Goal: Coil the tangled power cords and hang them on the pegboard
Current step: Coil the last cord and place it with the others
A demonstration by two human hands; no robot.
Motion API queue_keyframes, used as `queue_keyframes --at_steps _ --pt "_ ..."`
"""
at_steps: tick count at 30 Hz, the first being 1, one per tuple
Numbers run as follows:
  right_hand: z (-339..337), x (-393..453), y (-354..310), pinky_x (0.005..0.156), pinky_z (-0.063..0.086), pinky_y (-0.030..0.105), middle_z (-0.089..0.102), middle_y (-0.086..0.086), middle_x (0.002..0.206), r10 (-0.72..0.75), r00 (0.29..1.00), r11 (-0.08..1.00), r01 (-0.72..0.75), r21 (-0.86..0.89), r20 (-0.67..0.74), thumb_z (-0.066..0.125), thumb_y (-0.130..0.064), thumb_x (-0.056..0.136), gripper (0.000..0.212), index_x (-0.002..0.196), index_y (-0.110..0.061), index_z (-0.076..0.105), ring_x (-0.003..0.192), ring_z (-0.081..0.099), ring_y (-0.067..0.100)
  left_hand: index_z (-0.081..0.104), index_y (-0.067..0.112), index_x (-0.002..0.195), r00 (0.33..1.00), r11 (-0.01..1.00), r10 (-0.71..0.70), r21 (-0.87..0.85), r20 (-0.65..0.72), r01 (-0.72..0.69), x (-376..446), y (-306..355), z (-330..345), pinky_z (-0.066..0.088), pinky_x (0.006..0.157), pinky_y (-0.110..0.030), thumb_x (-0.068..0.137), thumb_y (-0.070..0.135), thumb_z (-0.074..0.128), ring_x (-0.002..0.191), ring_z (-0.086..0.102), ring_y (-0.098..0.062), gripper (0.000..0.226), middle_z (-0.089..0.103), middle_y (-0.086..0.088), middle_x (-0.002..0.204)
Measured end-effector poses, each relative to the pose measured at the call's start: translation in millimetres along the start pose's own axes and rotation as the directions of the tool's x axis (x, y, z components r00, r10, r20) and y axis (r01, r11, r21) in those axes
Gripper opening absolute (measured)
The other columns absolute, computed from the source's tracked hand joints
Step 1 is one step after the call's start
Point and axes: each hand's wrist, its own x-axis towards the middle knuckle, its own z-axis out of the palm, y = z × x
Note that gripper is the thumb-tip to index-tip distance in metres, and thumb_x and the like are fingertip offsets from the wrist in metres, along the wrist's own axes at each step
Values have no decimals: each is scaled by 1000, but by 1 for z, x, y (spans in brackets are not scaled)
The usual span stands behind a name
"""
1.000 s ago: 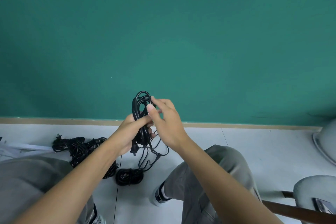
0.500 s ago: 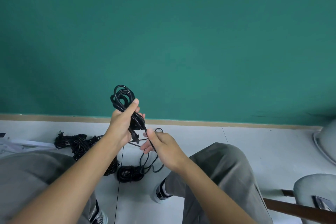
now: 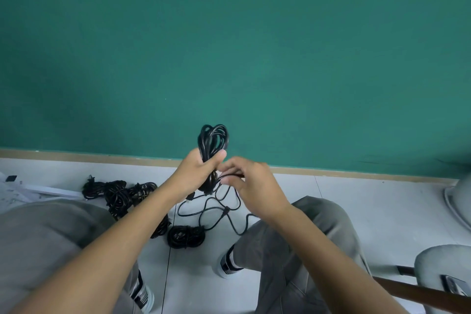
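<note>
Left hand (image 3: 197, 176) clenched round the waist of a black, glossy, partly coiled power cord (image 3: 212, 140), thumb pressed across the front of the bundle; loops stand up above the fist in a tight oval against the green wall (image 3: 229, 46). Right hand (image 3: 251, 183) just beside the left, fingers curled, fingertips (image 3: 225, 181) pinching a single strand of the same cord where it leaves the bundle. Below both hands the loose tail of the cord (image 3: 219, 209) hangs in slack, uneven loops down toward the pale tiled floor (image 3: 369, 211), between the knees. A plug end shows under the left fist, small and dark, detail unclear. On the floor, under the hanging tail, a small black bundled cord (image 3: 186, 236) lies near a tile seam. Left of it, a tangled heap of black cords (image 3: 122, 194) spreads along the floor close to the tan skirting strip (image 3: 76, 157) at the foot of the wall, partly hidden by the left forearm. Grey trousers (image 3: 318, 237) on both legs; a shoe with dark stripes (image 3: 226, 262) beside the right knee. At the right edge, a grey padded chair seat (image 3: 443, 262) with a dark phone (image 3: 456, 285) on it.
</note>
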Motion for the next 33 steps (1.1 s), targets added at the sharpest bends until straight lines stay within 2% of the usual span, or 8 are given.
queue_keyframes --at_steps 7,9,12,18,22,25,29,33 --pt "-14 12 10 73 55 31 73 0 79 152 967 985 -132 107 -204 97 -47 55 60 87 -21 54 75 67 21 58 10 98 951 941 -148 -256 273 220 -19 30 6 51 56 -29 85 76 51 65 60 -22 67 57 -5 66" --pt "-13 13 13 71 55 30 73 5 82 154 970 977 -122 173 -186 95 -35 63 52 91 -17 54 74 68 23 59 2 107 928 916 -100 -330 360 227 -19 32 3 55 62 -31 81 58 79 65 58 -19 65 57 -4 71" --pt "-14 15 21 75 56 27 70 7 91 177 977 941 -133 310 -120 88 -21 78 39 100 -17 55 76 68 16 63 7 106 920 917 -99 -324 379 232 -15 31 -5 58 74 -37 78 13 78 67 59 -18 33 59 -5 74" --pt "-8 13 52 79 48 13 73 -7 98 187 982 975 -182 129 -28 71 -16 95 10 100 -23 66 90 68 7 65 11 86 941 881 -158 -388 300 272 -10 28 -14 54 84 -38 80 8 73 69 66 -19 10 59 -9 70" --pt "3 14 69 79 56 30 71 -7 86 225 970 974 -224 25 -90 70 -14 95 8 89 -20 71 82 70 16 58 4 103 935 866 -299 -357 189 349 -4 23 -11 57 70 -34 90 0 73 66 65 -22 20 61 -8 69" --pt "12 13 72 81 62 43 70 -3 83 225 962 959 -191 208 -153 69 -8 95 13 89 -19 70 82 73 21 64 7 93 919 859 -363 -326 155 394 -1 19 -14 56 69 -33 87 5 78 67 65 -22 15 63 -9 72" --pt "6 23 60 76 63 32 66 10 84 282 943 812 -136 568 -178 64 2 97 9 94 -6 65 86 76 29 73 8 102 917 856 -383 -331 114 398 2 10 -11 55 62 -27 85 10 81 69 64 -20 19 65 -9 74" --pt "3 26 51 76 64 34 66 6 78 296 943 705 -109 701 -151 65 4 95 6 96 -2 65 83 77 27 75 12 100 941 923 -315 -194 122 334 1 -2 -4 54 81 -31 86 22 83 86 68 -15 19 72 -3 89"
